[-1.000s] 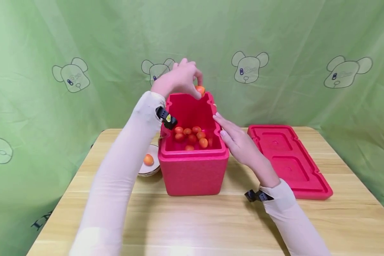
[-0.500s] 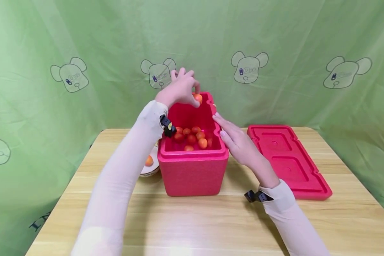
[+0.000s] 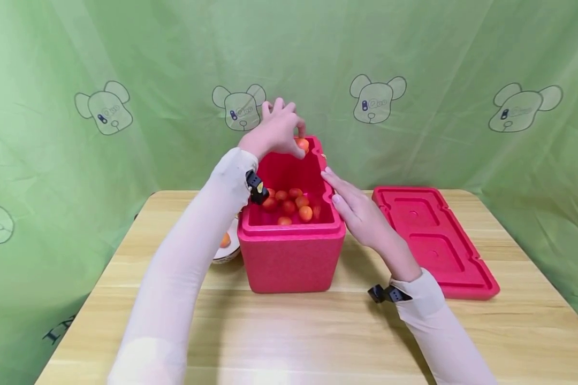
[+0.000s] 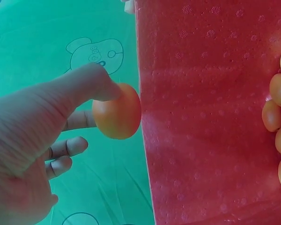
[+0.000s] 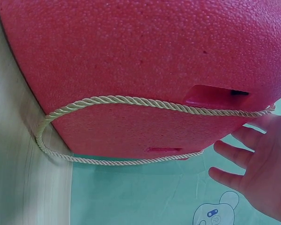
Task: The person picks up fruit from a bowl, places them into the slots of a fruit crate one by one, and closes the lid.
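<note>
My left hand (image 3: 276, 131) pinches an orange-red cherry tomato (image 4: 117, 111) between thumb and fingertips, its other fingers spread loosely. That hand is above the far end of a tall red foam box (image 3: 291, 264), which stands uncovered. Several more cherry tomatoes (image 3: 289, 207) lie on the box floor, toward the near end. With fairly straight fingers, my right hand (image 3: 358, 214) rests against the right rim of the box. In the right wrist view a twisted cord (image 5: 126, 101) hangs along the box's outer side, below that hand.
A white bowl (image 3: 226, 256) stands left of the box, partly hidden by my left sleeve, with an orange-red tomato (image 3: 225, 240) in it. The red lid (image 3: 435, 240) lies on the wooden table (image 3: 279, 331) to the right. A green curtain (image 3: 313, 48) hangs behind.
Compared with a second ago, my left hand sits slightly lower and further right, still pinching the tomato at the far end of the box. My right hand stays at the rim.
</note>
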A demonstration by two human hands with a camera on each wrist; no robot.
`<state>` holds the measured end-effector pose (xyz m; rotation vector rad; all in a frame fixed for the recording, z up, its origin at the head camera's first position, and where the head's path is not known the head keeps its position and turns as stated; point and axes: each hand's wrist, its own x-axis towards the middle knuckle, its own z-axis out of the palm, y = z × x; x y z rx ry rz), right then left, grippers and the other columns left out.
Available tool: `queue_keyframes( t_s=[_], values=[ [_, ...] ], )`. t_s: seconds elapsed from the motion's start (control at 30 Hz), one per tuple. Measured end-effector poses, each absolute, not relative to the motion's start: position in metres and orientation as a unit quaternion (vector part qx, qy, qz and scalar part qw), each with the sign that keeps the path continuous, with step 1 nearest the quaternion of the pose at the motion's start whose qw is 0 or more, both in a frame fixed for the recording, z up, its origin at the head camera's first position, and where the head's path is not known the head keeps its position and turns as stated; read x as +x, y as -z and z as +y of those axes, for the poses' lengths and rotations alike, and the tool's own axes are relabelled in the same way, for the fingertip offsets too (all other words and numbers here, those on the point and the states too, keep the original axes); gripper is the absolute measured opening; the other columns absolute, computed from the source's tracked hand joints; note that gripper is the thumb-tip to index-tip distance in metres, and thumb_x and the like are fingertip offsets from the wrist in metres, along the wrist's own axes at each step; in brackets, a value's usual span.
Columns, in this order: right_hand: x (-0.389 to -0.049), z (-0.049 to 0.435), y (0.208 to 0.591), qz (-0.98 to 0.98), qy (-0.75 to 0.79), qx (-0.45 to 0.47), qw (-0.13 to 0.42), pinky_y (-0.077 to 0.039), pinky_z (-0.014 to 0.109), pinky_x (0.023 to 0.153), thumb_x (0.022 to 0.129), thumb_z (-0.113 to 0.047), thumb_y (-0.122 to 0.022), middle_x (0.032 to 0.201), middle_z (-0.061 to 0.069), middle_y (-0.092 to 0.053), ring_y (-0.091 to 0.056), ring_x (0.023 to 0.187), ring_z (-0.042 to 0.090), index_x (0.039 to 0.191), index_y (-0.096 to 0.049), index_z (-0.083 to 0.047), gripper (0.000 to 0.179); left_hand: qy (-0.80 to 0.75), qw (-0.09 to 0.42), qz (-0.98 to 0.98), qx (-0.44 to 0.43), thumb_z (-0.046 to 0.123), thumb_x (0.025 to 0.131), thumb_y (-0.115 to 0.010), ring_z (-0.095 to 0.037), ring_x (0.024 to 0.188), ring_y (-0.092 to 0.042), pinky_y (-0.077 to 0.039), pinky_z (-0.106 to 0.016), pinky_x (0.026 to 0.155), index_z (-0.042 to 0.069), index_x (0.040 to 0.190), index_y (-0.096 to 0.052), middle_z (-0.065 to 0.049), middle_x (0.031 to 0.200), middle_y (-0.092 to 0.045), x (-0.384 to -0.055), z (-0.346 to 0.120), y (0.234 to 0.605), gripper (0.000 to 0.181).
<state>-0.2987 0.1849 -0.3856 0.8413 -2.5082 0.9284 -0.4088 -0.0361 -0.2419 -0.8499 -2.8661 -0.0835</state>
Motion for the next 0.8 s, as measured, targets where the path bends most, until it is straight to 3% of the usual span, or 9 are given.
queue_keyframes(
  t_s=[0.27, 0.53, 0.8],
  values=[
    [-0.2976, 0.1836, 0.3843, -0.881, -0.329, 0.296, 0.168, -0.035, 0.062, 0.115, 0.105, -0.030, -0.046, 0.168, 0.001, -0.029, -0.032, 0.153, 0.028, 0.160, -0.032, -0.027, 0.057, 0.015, 0.056, -0.957, -0.285, 0.041, 0.082, -0.075, -0.030, 0.126, -0.031, -0.017, -0.051, 0.106, 0.021, 0.104, -0.075, -0.007, 0.127, -0.051, -0.4124, -0.0348, 0.2436, 0.030],
    [-0.2963, 0.1839, 0.3838, -0.881, -0.330, 0.294, 0.166, -0.036, 0.063, 0.114, 0.105, -0.030, -0.045, 0.168, 0.001, -0.030, -0.033, 0.153, 0.029, 0.160, -0.032, -0.027, 0.057, 0.022, 0.046, -0.960, -0.274, 0.044, 0.084, -0.076, -0.029, 0.125, -0.031, -0.018, -0.051, 0.106, 0.021, 0.120, -0.068, -0.008, 0.131, -0.050, -0.4134, -0.0336, 0.2442, 0.043],
    [-0.2970, 0.1843, 0.3848, -0.881, -0.330, 0.295, 0.168, -0.037, 0.063, 0.114, 0.105, -0.029, -0.046, 0.167, 0.002, -0.030, -0.033, 0.153, 0.029, 0.160, -0.032, -0.027, 0.057, 0.021, 0.044, -0.961, -0.273, 0.046, 0.085, -0.074, -0.028, 0.125, -0.032, -0.018, -0.051, 0.107, 0.022, 0.120, -0.067, -0.008, 0.131, -0.051, -0.4126, -0.0344, 0.2438, 0.043]
  ],
)
